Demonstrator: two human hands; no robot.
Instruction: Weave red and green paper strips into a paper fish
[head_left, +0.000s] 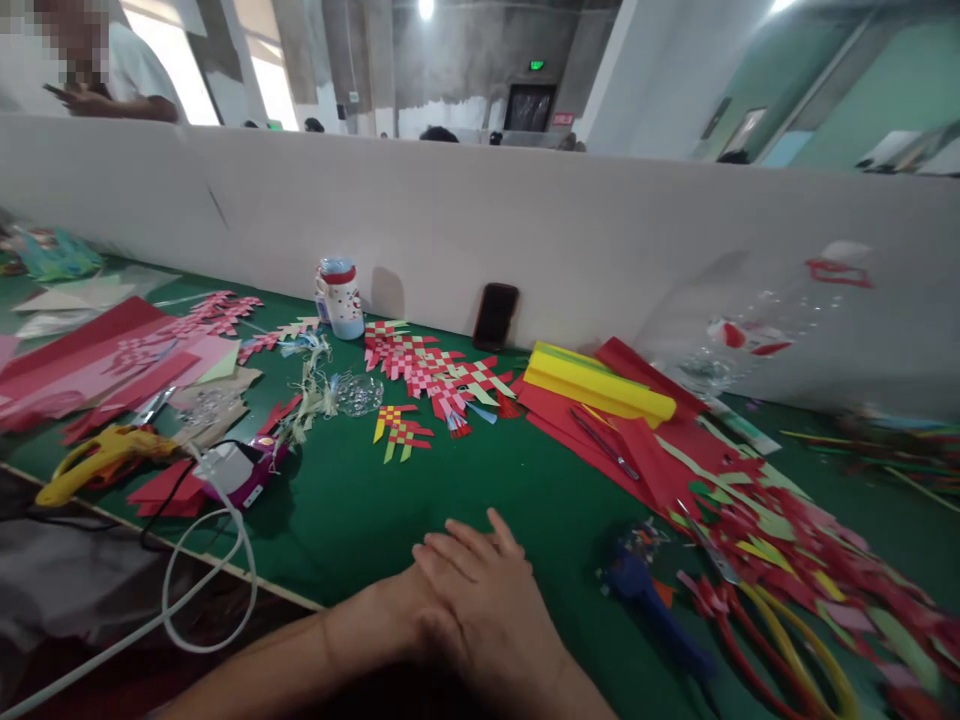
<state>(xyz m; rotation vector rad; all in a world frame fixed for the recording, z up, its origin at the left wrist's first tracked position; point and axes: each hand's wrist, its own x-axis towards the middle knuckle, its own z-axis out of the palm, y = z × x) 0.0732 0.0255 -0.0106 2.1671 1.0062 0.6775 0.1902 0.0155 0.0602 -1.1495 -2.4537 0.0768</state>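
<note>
My right hand (pixel 499 605) rests palm down across my left hand (pixel 420 600) at the table's front edge. Its fingers are stretched out and slightly apart, with nothing in them. The left hand lies mostly beneath it, so its fingers are hidden. Beyond my hands is a small woven paper piece (pixel 403 432) in red, yellow and green. Behind that lies a larger woven strip of red, pink and pale green paper (pixel 427 365). Right of my hands are a blue-handled tool (pixel 652 590), partly blurred, and red- and yellow-handled scissors (pixel 765 640).
A glue gun (pixel 112 455), purple power socket (pixel 251 475) and white cable (pixel 169 605) occupy the left. Along the white partition (pixel 450 220) stand a cup (pixel 343 300), phone (pixel 496 316) and plastic bottle (pixel 780 310). Paper scraps (pixel 810 560) spread right. A person (pixel 142 75) stands beyond.
</note>
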